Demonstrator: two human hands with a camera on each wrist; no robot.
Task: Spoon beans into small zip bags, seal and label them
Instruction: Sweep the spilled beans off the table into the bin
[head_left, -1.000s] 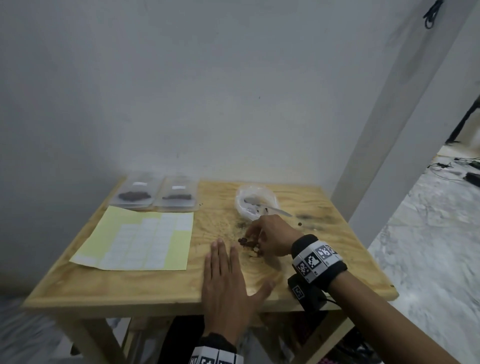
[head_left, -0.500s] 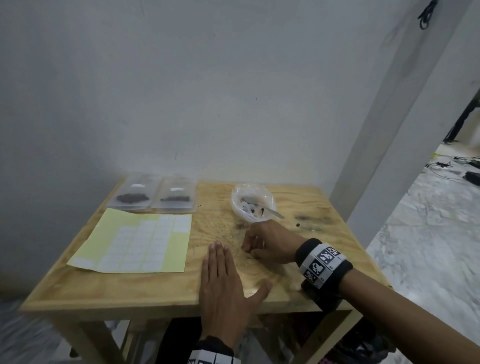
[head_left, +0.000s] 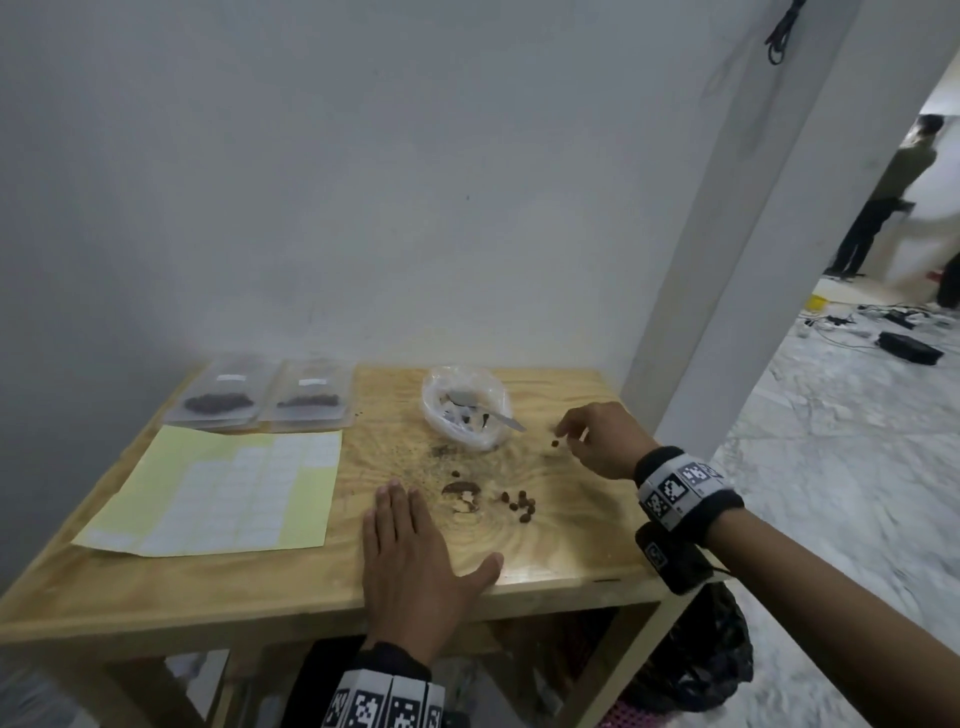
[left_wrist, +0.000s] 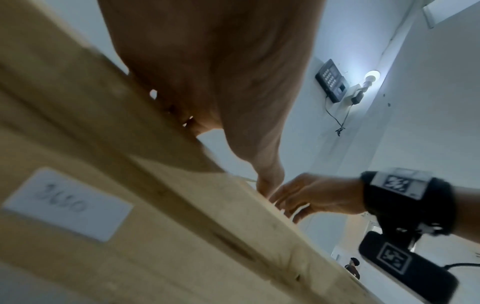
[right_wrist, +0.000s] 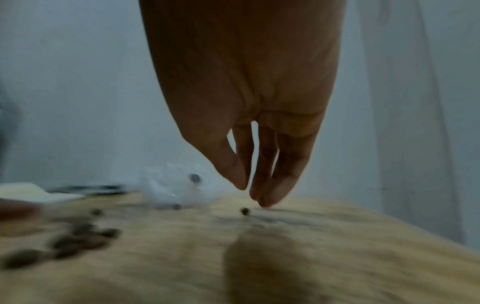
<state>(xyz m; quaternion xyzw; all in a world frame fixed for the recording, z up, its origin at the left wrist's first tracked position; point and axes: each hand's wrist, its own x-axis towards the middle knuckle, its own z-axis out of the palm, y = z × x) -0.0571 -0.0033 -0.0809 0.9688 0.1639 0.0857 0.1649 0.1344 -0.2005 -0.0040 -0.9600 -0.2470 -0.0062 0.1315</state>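
Observation:
Two filled, labelled zip bags (head_left: 218, 400) (head_left: 311, 397) lie at the table's back left. In front of them is a yellow label sheet (head_left: 223, 488). A clear plastic bowl (head_left: 441, 415) holds a metal spoon (head_left: 493, 415). Several loose beans (head_left: 519, 504) (right_wrist: 78, 240) lie mid-table. My left hand (head_left: 410, 551) rests flat near the front edge, fingers straight. My right hand (head_left: 563, 434) (right_wrist: 250, 195) hovers right of the bowl. Its fingertips (right_wrist: 262, 202) point down beside a single bean (head_left: 555, 443) (right_wrist: 244, 210) and hold nothing.
A wooden table (head_left: 156, 592) stands against a white wall, with a white pillar (head_left: 753, 260) close at its right. A dark knot (head_left: 460, 488) marks the wood near the beans. A black bag (head_left: 711, 660) hangs below the right corner. A person (head_left: 883, 197) stands far off.
My right hand has left the middle of the table and moved right and back to the lone bean, uncovering the loose beans. The left hand has stayed flat.

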